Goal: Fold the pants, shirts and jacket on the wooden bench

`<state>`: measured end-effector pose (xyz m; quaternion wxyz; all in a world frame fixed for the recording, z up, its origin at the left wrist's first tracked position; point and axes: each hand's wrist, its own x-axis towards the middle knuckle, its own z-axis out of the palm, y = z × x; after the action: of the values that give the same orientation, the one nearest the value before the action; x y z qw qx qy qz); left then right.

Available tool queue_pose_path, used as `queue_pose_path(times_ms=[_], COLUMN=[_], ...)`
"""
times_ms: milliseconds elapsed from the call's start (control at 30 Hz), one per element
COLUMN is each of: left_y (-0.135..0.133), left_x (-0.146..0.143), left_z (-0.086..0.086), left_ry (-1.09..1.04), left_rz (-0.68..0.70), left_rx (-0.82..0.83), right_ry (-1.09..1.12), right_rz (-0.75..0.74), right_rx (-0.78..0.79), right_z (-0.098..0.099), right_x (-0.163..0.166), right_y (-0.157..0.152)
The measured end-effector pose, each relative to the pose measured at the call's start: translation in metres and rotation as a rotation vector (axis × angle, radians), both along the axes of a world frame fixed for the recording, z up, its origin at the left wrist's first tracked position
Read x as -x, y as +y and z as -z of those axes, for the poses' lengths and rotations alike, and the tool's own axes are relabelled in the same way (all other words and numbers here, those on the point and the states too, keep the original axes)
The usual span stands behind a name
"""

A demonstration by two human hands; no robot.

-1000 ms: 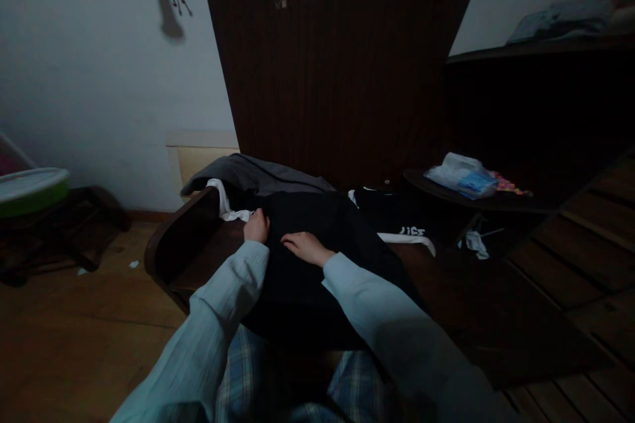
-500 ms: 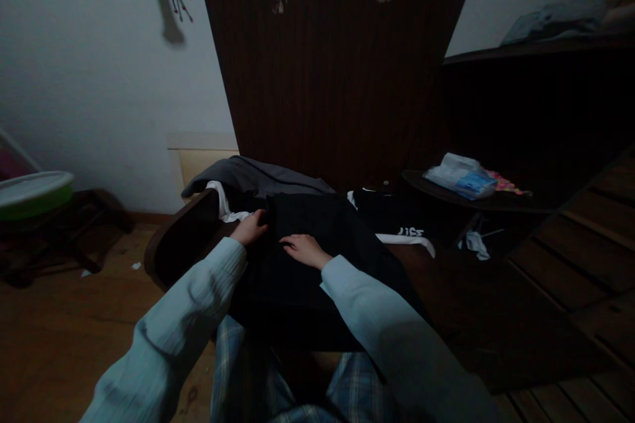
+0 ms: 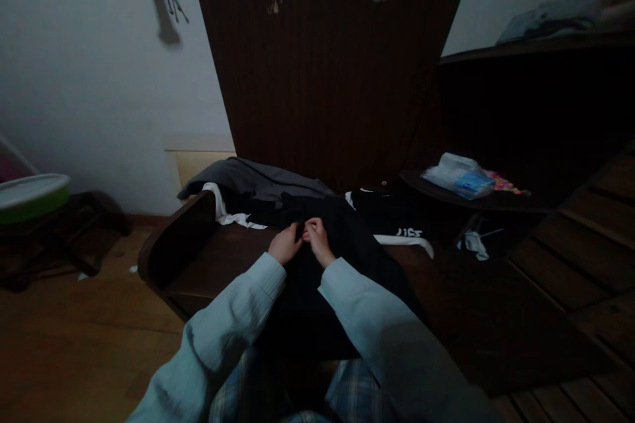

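A black garment [image 3: 342,248] lies spread over a dark wooden table [image 3: 218,258] in front of me. My left hand [image 3: 284,243] and my right hand [image 3: 316,238] are side by side on its upper middle, fingers curled and pinching the black cloth. Both arms wear pale blue sleeves. What the fingertips grip is dark and hard to make out beyond the fabric itself.
A grey garment [image 3: 253,177] and a white cloth [image 3: 225,208] lie at the table's far left. A black garment with white print [image 3: 401,221] lies to the right. A small round table [image 3: 446,188] bears a plastic packet [image 3: 459,175]. A green-rimmed tub [image 3: 30,193] stands at left.
My left hand moved right from the garment's left edge toward my right hand. Both hands now meet at the middle, curled on the cloth, and the garment's left part is gathered inward.
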<state>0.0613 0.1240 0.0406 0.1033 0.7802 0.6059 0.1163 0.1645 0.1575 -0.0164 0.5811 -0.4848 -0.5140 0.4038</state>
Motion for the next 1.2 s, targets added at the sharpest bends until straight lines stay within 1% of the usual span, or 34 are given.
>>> queue_pose_path(times_ms=[33,100,200,267,367,500,600,700,767,833,867,900,967,1033,1100,1200], left_y=[-0.001,-0.005,-0.018,-0.032,-0.057,-0.09,-0.107,-0.117,-0.122,-0.128,-0.132,-0.137,-0.148,-0.159,-0.167,-0.172], left_x=[0.002,0.007,0.02,0.031,0.049,0.072,0.084,0.089,0.086,0.078,0.072,0.065,0.049,0.034,0.023,0.018], left_z=[0.002,0.004,0.004,0.003,0.003,0.009,0.015,0.013,0.006,-0.002,-0.005,-0.007,-0.006,0.0,0.008,0.011], left_ry=[-0.001,-0.002,0.025,0.069,0.129,0.153,0.122,0.072,0.081,0.109,0.115,0.116,0.123,0.164,0.227,0.252], left_rz=[0.02,0.043,0.025,-0.01,-0.056,-0.119,-0.154,-0.128,-0.148,-0.202,-0.211,-0.194,-0.091,0.037,0.136,0.256], left_rx=[0.008,0.027,0.062,0.087,0.115,0.151,0.141,0.103,0.0,-0.111,-0.132,-0.119,0.002,0.163,0.282,0.358], right_ry=[0.007,-0.049,-0.166,-0.259,-0.36,-0.369,-0.37,-0.374,-0.352,-0.304,-0.276,-0.248,-0.198,-0.169,-0.165,-0.202], right_rz=[0.009,0.015,0.075,0.106,0.069,0.04,0.023,-0.014,-0.048,-0.078,-0.098,-0.12,-0.16,-0.182,-0.188,-0.198], right_rx=[-0.027,-0.06,-0.031,-0.032,-0.064,-0.068,-0.082,-0.103,-0.107,-0.086,-0.07,-0.055,-0.044,-0.045,-0.035,-0.012], right_z=[0.0,0.002,0.004,0.005,0.005,0.005,0.005,0.004,0.003,0.002,0.001,0.001,0.0,-0.001,-0.001,0.001], right_x=[0.001,0.002,0.003,0.002,0.0,0.0,0.0,0.0,0.0,-0.001,-0.001,-0.002,-0.003,-0.005,-0.006,-0.007], right_y=[0.0,0.0,0.002,0.003,0.004,0.004,0.003,0.003,0.003,0.003,0.003,0.004,0.004,0.005,0.005,0.006])
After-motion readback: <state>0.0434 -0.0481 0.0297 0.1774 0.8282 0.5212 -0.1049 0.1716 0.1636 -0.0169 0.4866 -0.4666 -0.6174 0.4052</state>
